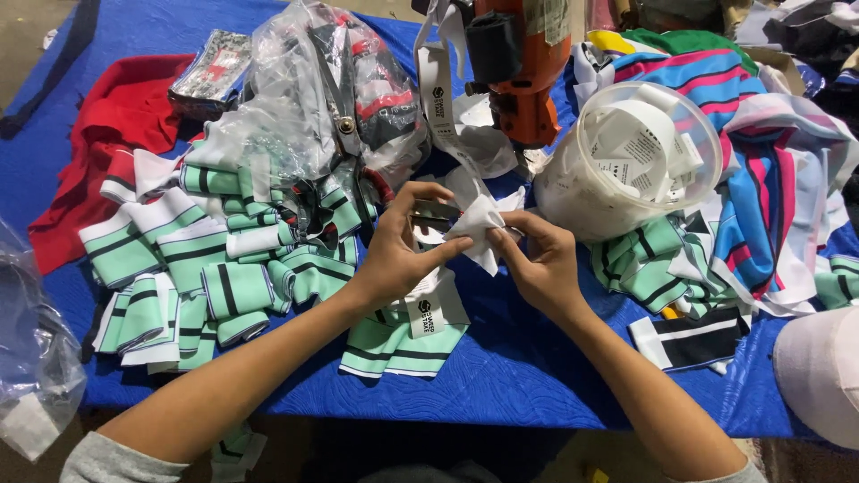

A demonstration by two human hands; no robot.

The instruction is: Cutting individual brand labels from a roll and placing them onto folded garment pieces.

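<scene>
L hand (394, 255) & R hand (537, 259) both pinch 1 white label (476, 225); 1 tub (626, 170) nearby.

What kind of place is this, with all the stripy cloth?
Probably a clothing workshop. Piles of folded green striped collars cover the blue table, a clear tub of white labels stands nearby, and both hands, left hand and right hand, hold a white label.

bare blue table (501, 385) nearside, striped cuffs (206, 268) left, tub (626, 170) right
</scene>
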